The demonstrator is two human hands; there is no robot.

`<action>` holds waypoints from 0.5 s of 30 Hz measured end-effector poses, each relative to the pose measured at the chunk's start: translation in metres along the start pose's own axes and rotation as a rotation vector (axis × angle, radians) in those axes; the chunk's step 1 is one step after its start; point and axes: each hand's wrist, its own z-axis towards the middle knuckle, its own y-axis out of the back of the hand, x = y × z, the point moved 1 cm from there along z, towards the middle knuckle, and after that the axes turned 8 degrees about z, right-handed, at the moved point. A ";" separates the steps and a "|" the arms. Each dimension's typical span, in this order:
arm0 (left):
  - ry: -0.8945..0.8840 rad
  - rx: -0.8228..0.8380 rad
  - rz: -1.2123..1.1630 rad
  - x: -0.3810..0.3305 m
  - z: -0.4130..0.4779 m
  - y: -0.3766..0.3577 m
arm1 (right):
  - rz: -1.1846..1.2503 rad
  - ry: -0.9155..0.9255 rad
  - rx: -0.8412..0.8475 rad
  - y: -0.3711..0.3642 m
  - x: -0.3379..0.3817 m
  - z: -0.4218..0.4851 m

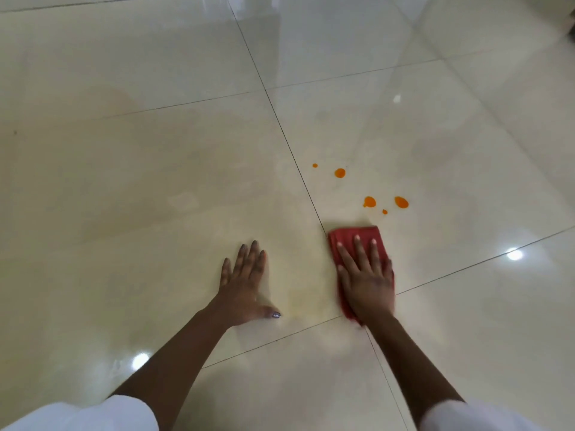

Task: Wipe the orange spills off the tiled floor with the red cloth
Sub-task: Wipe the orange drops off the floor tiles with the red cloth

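Observation:
Several orange spills (pixel 369 201) dot the glossy cream tiled floor (pixel 155 169), right of a dark grout line. The folded red cloth (pixel 357 236) lies flat on the floor just below the nearest drops, not touching them. My right hand (pixel 365 275) presses on the cloth with straight, spread fingers and covers most of it. My left hand (pixel 245 284) rests flat on the bare tile to the left of the cloth, fingers straight, thumb out to the right.
Dark grout lines (pixel 289 144) cross the floor. A faint yellowish smear (pixel 298 306) shows on the tile between my hands. Ceiling lights glint off the tiles. White sleeves (pixel 93 415) fill the lower corners.

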 end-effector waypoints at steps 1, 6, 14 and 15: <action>-0.006 -0.006 0.000 0.003 -0.001 0.002 | 0.010 -0.025 0.009 -0.005 0.018 0.010; 0.034 -0.024 0.128 0.038 -0.025 0.000 | 0.056 0.233 0.066 -0.033 0.120 -0.027; -0.029 -0.047 0.072 0.031 -0.028 0.000 | 0.007 -0.047 0.030 -0.012 0.048 0.020; -0.044 -0.043 0.063 0.025 -0.026 0.001 | 0.011 -0.068 0.058 -0.011 0.052 0.023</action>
